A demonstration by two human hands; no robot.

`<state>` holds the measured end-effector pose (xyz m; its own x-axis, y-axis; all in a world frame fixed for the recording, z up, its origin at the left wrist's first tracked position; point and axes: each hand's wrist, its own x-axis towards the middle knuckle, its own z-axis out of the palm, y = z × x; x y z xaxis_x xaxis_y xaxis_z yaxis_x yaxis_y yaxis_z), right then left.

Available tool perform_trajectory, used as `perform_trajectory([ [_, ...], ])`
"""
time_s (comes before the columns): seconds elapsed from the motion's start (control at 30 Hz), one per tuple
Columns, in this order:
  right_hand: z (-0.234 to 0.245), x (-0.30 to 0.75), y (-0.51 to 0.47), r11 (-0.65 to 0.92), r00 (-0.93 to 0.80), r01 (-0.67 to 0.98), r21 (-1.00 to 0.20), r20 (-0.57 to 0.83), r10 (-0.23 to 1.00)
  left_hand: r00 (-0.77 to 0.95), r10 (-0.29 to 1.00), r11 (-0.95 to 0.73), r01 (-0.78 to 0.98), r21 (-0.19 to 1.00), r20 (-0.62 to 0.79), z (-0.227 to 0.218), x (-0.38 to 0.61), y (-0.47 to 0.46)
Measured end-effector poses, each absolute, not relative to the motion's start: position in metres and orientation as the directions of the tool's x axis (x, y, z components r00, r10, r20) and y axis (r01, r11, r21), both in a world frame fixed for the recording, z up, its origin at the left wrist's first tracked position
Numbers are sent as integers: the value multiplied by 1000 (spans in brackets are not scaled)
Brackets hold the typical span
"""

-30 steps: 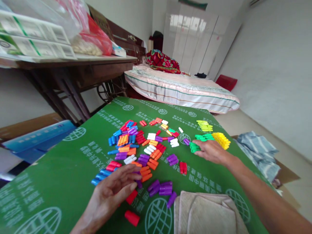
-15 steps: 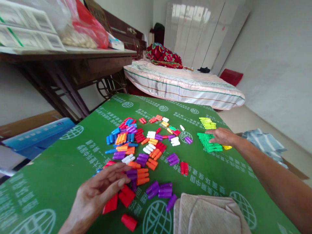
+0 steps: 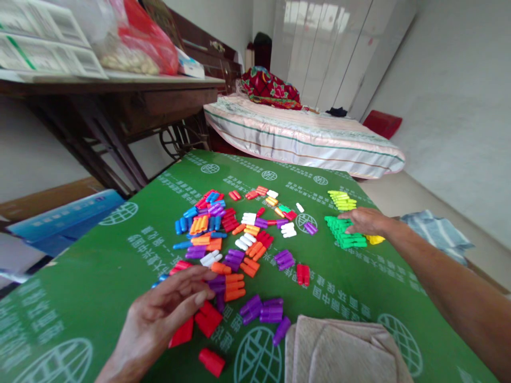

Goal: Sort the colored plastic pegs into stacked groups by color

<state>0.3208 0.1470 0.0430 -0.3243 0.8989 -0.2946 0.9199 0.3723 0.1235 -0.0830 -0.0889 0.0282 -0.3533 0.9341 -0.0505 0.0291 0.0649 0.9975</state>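
My left hand [image 3: 165, 314] rests palm-side on the near left of the green board, its thumb and fingers apart. Its fingertips are beside purple bullet-shaped plastic pieces [image 3: 219, 290]; orange pieces [image 3: 235, 288] and red pieces [image 3: 208, 318] lie close by. My right hand [image 3: 367, 222] reaches across to the right edge, fingers stretched out over a group of green pieces [image 3: 345, 234] laid in rows. Whether its fingertips press on them I cannot tell. Behind are lime-yellow pieces [image 3: 341, 200], and yellow pieces [image 3: 374, 239] show partly beneath the wrist.
Mixed blue, white, orange, red and purple pieces [image 3: 247, 242] spread over the middle of the green board [image 3: 131, 271]. A folded beige cloth [image 3: 343, 351] lies at the near edge. A wooden sewing table [image 3: 159, 101] stands left; a bed [image 3: 303, 133] is beyond.
My right hand stays over the green pieces, with slightly more of the yellow ones showing. My left hand has barely moved. The view has shifted slightly.
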Motion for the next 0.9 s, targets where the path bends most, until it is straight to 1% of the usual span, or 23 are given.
perform_trajectory([
  [0.17, 39, 324, 148, 370, -328, 923, 104, -289, 900, -316, 947, 65, 15, 998, -57, 30, -83, -88],
  [0.47, 37, 325, 148, 376, -343, 924, 74, -278, 897, -317, 947, 56, -18, 998, -59, 31, -81, -89],
  [0.77, 44, 319, 145, 378, -336, 919, 110, -284, 898, -280, 957, 70, -9, 998, -70, 28, -86, -88],
  [0.9, 45, 319, 147, 383, -352, 918, 100, -237, 906, -251, 965, 76, -10, 997, -76, 28, -90, -87],
])
